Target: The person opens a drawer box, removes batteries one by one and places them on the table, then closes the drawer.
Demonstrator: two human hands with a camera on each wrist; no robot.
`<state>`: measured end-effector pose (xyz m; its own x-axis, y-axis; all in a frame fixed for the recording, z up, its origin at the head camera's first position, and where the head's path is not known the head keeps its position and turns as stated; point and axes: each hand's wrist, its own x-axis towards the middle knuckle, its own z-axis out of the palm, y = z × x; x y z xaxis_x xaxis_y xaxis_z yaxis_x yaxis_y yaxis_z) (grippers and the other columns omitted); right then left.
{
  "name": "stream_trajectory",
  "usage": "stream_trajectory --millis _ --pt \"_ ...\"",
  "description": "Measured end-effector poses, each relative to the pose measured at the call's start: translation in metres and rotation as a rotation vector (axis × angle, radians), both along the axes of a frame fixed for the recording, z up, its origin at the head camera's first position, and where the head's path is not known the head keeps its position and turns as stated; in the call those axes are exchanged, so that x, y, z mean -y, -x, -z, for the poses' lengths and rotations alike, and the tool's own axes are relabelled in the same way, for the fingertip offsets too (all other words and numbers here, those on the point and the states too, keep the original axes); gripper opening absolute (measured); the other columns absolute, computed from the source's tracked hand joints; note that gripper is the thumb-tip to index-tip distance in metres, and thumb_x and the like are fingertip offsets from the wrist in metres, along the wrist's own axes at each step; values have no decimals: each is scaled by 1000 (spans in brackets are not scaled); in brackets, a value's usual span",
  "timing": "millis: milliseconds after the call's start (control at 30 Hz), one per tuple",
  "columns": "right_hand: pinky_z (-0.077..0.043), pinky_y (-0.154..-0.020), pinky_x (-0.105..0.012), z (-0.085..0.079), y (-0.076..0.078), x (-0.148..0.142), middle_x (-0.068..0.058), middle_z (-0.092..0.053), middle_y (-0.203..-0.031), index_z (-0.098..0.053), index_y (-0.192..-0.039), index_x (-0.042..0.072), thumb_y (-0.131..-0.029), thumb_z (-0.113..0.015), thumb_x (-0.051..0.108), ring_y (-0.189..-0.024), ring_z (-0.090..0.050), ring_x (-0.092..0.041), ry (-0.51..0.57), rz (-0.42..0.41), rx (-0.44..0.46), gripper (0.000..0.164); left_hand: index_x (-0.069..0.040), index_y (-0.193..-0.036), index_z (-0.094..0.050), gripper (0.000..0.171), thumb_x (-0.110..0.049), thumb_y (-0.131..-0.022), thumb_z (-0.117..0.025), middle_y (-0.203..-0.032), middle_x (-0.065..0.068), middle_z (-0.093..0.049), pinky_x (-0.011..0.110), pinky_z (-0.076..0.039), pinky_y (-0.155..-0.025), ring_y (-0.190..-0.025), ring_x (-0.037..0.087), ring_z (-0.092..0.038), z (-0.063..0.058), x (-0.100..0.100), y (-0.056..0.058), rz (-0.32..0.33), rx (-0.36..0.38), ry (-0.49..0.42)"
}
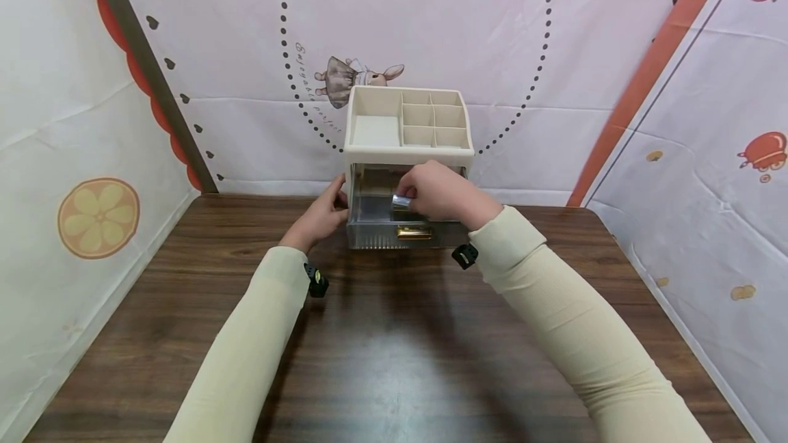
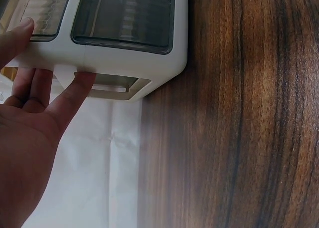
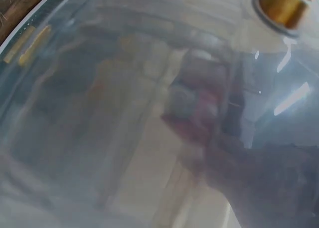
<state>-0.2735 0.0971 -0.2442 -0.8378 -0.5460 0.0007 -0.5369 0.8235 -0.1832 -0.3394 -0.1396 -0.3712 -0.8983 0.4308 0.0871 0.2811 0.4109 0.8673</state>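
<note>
A cream desktop drawer organizer [image 1: 408, 150] with see-through drawers stands at the far side of the table. My left hand [image 1: 320, 216] grips its left side. In the left wrist view the thumb lies on the cream frame [image 2: 122, 61] and the fingers bend around its back edge. At the front, my right hand [image 1: 438, 190] pinches the shiny handle [image 1: 401, 202] of the upper drawer, its fingers partly covering it. The right wrist view is filled by a clear, reflective drawer front [image 3: 124, 118], with a gold handle [image 3: 284, 8] at upper right.
Below sits a lower drawer with its own gold handle [image 1: 414, 232]. Open compartments [image 1: 434, 117] form the organizer's top. A printed cloth [image 1: 418, 19] hangs right behind it, and more cloth lines both sides. Dark wood table [image 1: 382, 347] extends toward me.
</note>
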Motion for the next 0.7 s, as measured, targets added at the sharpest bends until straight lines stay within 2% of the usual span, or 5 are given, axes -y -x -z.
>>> stream_trajectory --millis 33,167,700 --pt "-52 -79 -34 0 0 -1 -3 -72 -93 -74 -100 9 -85 -61 1 -83 -62 -17 4 -4 -9 22 -21 -156 -15 76 -12 -96 -60 -108 17 -50 37 -44 -79 -98 28 -50 1 0 0 0 -9 -1" --pt "-52 -80 -35 -3 -3 -7 -4 -72 -93 -74 -100 7 -85 -61 1 -84 -63 -17 18 -22 -35 21 -28 -155 -16 77 -13 -95 -62 -107 17 -51 40 -44 -80 -97 29 -51 19 2 13 -9 -35 -22" --pt "-54 -78 -34 -12 -13 -29 -6 -73 -94 -74 -103 6 -86 -63 1 -83 -66 -17 86 -8 -62 20 -28 -155 -16 78 -14 -94 -62 -108 17 -51 39 -45 -78 -95 28 -51 19 1 15 -18 -28 -16"
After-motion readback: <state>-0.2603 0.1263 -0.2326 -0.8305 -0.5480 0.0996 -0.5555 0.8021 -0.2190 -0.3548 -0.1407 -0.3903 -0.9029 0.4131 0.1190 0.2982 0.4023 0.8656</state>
